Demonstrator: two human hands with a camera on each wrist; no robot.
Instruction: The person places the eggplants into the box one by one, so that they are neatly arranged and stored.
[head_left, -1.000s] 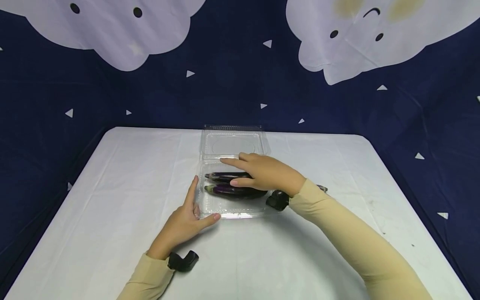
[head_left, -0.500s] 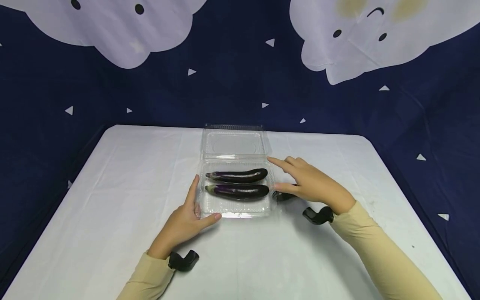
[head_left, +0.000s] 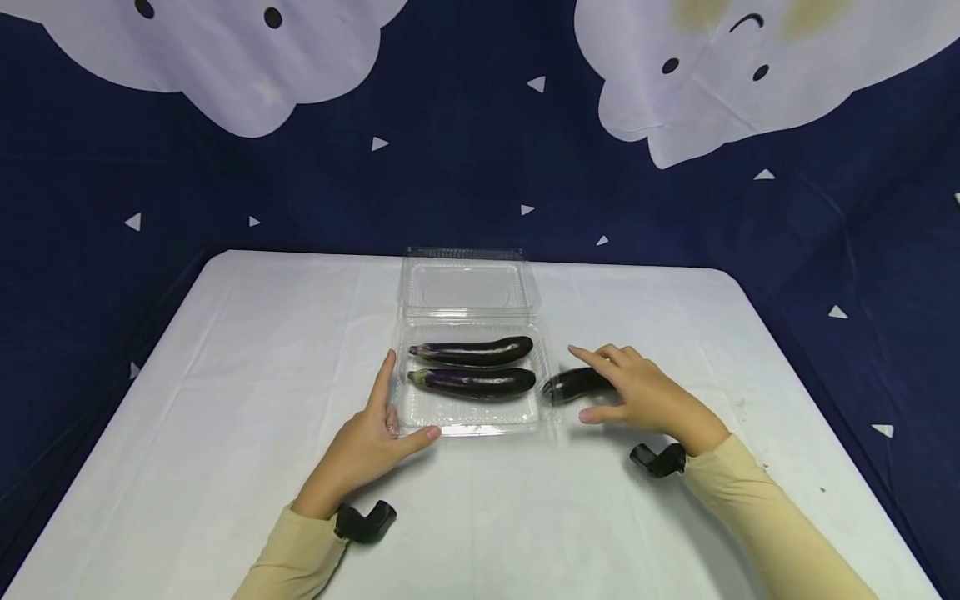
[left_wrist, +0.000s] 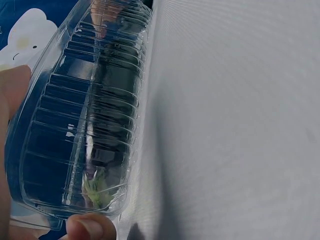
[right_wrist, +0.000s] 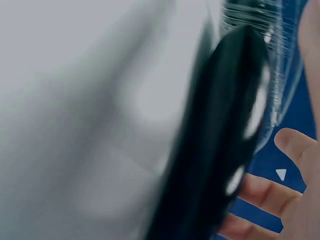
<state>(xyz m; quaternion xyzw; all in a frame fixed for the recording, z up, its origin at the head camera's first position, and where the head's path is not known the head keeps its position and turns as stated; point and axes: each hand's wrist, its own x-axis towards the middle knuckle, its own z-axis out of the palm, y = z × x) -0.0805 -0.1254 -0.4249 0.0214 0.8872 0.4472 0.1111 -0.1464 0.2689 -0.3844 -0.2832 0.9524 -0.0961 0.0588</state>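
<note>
Two dark purple eggplants, a far one (head_left: 472, 352) and a near one (head_left: 472, 384), lie side by side in a clear hinged plastic container (head_left: 468, 418) with its lid raised at the back. At the container's front left corner, my left hand (head_left: 365, 450) holds it, thumb along the front rim and a fingertip (left_wrist: 92, 228) bent at the side. A third eggplant (head_left: 576, 384) lies at the container's right side, its near end blurred. Over its other end is my right hand (head_left: 645, 392), thumb and index finger spread apart. In the right wrist view, fingers (right_wrist: 265, 192) show right beside that eggplant (right_wrist: 215, 125).
The white-covered table (head_left: 262, 350) runs back to a dark blue cloth (head_left: 465, 183) printed with clouds and triangles. The lid (head_left: 468, 287) stands near the table's back edge. Black wrist cameras (head_left: 366, 522) project from both sleeves.
My right hand has moved from above the eggplants in the container to the right, over the loose eggplant, uncovering the pair. The left hand stays at the container's corner.
</note>
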